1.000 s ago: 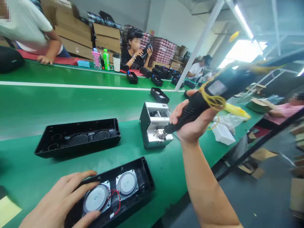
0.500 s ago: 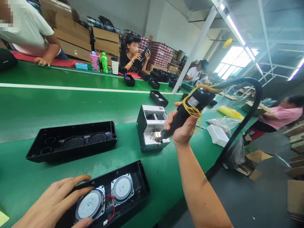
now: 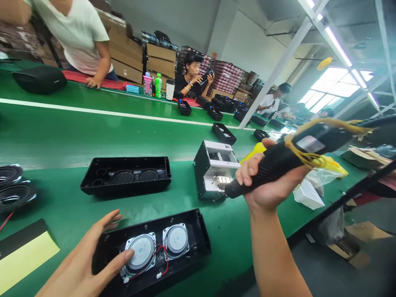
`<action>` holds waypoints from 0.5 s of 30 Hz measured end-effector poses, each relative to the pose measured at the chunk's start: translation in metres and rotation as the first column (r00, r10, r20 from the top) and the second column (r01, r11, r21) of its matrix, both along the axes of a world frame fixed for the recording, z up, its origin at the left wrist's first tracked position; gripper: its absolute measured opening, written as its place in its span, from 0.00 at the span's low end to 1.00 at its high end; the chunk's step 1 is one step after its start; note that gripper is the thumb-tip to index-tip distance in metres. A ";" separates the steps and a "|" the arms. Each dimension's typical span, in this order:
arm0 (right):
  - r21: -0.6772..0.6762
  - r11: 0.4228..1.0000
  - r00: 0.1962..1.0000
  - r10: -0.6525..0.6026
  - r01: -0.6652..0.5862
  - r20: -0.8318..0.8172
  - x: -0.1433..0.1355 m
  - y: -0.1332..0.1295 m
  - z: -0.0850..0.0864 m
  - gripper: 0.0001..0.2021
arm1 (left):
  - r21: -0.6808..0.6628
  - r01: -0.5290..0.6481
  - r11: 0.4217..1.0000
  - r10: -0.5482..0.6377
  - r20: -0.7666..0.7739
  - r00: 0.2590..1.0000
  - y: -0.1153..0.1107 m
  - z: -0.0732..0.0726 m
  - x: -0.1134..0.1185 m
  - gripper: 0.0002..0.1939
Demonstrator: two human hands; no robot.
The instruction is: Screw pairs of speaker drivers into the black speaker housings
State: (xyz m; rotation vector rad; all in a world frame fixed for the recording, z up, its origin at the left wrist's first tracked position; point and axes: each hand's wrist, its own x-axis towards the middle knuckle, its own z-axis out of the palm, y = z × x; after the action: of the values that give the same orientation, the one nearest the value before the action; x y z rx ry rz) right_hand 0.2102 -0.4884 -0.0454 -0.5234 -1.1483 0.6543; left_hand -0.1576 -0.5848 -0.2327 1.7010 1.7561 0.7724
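My right hand (image 3: pixel 272 181) is wrapped round a black electric screwdriver (image 3: pixel 278 163) with a yellow cord wound about it. Its tip points left, close in front of a silver screw feeder (image 3: pixel 216 171). My left hand (image 3: pixel 89 251) is spread at the left end of a black speaker housing (image 3: pixel 198 247). Its thumb reaches over the larger round speaker (image 3: pixel 140 251), while the fingers rise above the far rim. A smaller speaker (image 3: pixel 177 240) sits to the right in that housing, and a red wire with a white plug runs between the two.
Behind lies another black housing (image 3: pixel 123 175) with mesh openings. Loose speakers (image 3: pixel 15 194) and a yellow pad (image 3: pixel 31 258) are on the left. A white tray (image 3: pixel 307 194) stands at the right. Across the green bench, co-workers (image 3: pixel 83 41) sit or stand among black housings.
The view has swung left, bringing loose speakers into sight. The screwdriver has tilted flatter, its tip now right of the feeder's front. My left hand's fingers have lifted off the larger speaker's far side.
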 end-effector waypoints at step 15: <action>-0.094 0.763 0.769 0.632 -0.639 -0.092 -0.167 -0.021 0.001 0.32 | -0.321 -0.120 0.940 0.044 -0.234 0.971 -0.012 0.085 0.049 0.48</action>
State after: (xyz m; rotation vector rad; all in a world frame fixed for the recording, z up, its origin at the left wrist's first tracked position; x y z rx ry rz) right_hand 0.0434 -0.5092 -0.0448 -0.1944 -1.2411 1.3314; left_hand -0.1087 -0.5971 -0.1482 1.5375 1.9901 0.2972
